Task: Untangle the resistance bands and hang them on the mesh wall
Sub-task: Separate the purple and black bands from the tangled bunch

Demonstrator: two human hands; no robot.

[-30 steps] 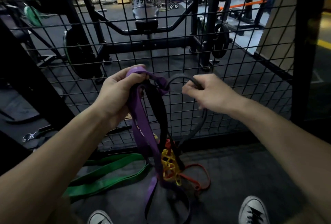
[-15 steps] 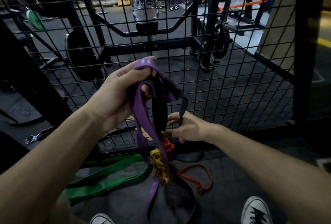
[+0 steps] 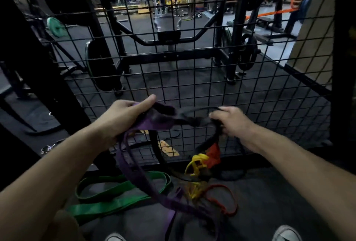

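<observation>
My left hand (image 3: 123, 115) grips the top of a purple band (image 3: 138, 179) that hangs in loops down to the floor. My right hand (image 3: 229, 121) grips a black band (image 3: 194, 120) and holds it out to the right of the purple one; the black band stretches between both hands. A yellow band (image 3: 196, 161) and an orange-red band (image 3: 213, 154) hang knotted together below my right hand. An orange loop (image 3: 227, 200) trails on the floor. A green band (image 3: 115, 190) lies loose on the floor at the left. The black mesh wall (image 3: 192, 79) stands directly ahead.
A thick black post (image 3: 344, 67) frames the mesh on the right, and a slanted black beam (image 3: 28, 63) runs on the left. Behind the mesh stand gym racks and weight plates (image 3: 100, 67). My shoes (image 3: 285, 233) show at the bottom on the dark floor.
My right hand rose from low by the knot and pulled the black band out to the right. My left hand tipped lower, and the yellow and orange knot swung right.
</observation>
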